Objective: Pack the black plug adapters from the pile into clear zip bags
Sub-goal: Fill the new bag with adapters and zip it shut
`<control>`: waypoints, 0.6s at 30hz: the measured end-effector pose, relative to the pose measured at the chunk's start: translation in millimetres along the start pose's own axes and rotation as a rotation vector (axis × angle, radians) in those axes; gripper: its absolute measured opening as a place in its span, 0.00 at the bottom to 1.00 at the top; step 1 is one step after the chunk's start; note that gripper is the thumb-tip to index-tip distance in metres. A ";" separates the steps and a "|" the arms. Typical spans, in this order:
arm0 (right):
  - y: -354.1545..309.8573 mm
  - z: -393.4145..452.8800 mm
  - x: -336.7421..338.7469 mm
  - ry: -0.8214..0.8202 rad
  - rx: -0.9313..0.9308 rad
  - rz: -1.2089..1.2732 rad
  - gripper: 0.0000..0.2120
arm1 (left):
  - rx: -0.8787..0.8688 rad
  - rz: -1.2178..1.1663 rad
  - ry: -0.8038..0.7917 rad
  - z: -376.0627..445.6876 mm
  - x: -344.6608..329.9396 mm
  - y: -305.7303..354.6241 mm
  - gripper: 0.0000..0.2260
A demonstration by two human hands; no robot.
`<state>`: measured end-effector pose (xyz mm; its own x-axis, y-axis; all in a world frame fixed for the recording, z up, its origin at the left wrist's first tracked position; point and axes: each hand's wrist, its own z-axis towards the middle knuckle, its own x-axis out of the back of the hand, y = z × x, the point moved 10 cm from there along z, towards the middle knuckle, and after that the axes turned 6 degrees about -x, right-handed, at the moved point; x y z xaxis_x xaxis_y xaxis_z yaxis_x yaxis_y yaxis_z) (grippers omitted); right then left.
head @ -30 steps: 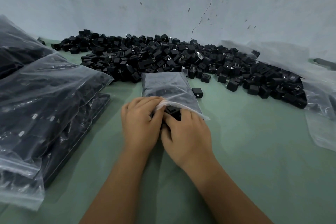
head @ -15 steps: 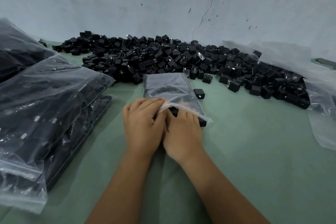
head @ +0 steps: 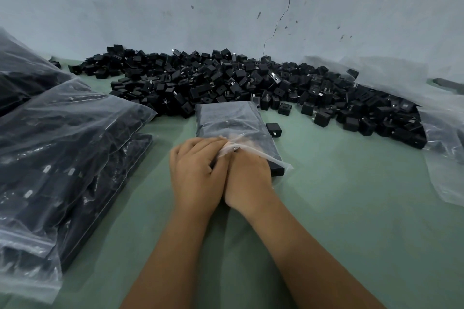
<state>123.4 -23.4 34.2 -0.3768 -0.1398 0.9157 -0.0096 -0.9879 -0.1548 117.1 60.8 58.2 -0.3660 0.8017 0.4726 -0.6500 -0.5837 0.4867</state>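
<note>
A clear zip bag, packed with black plug adapters, lies on the green table in front of the big pile of loose black adapters. My left hand grips the bag's open lip on the left and lifts the plastic. My right hand lies beside it, its fingers pushed forward into the bag's mouth under the clear flap, against the adapters inside. One adapter shows at the mouth's right corner. A single adapter sits loose just right of the bag.
Large filled bags of adapters are stacked at the left, close to my left forearm. Crumpled clear plastic bags lie at the right edge. Bare green table stretches to the right of my arms. A cracked wall stands behind the pile.
My right hand has slid forward, its fingers going deeper under the bag's flap and pushing the adapter at the mouth inside. My left hand has kept its hold on the lip.
</note>
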 end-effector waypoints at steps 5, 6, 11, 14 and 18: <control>2.2 -5.1 4.0 0.029 0.021 0.085 0.11 | 0.026 -0.018 -0.011 0.2 -2.2 -3.1 0.10; 3.3 -6.2 4.5 0.037 0.018 0.089 0.11 | 0.030 -0.028 -0.013 0.3 -2.3 -3.1 0.11; 3.8 -3.9 2.7 0.039 0.010 0.069 0.08 | 0.043 -0.049 -0.028 0.3 -2.8 -2.2 0.10; -2.0 -1.1 -1.1 0.007 0.047 0.050 0.07 | 0.046 -0.049 -0.036 0.6 -2.9 -2.6 0.12; -1.3 -1.8 1.4 0.030 0.069 0.063 0.09 | 0.044 -0.068 -0.037 1.6 -2.6 -1.6 0.16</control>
<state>121.2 -22.2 35.0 -0.4021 -0.2011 0.8932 0.0784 -0.9796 -0.1852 120.2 59.4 57.4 -0.2964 0.8350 0.4635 -0.6422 -0.5335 0.5505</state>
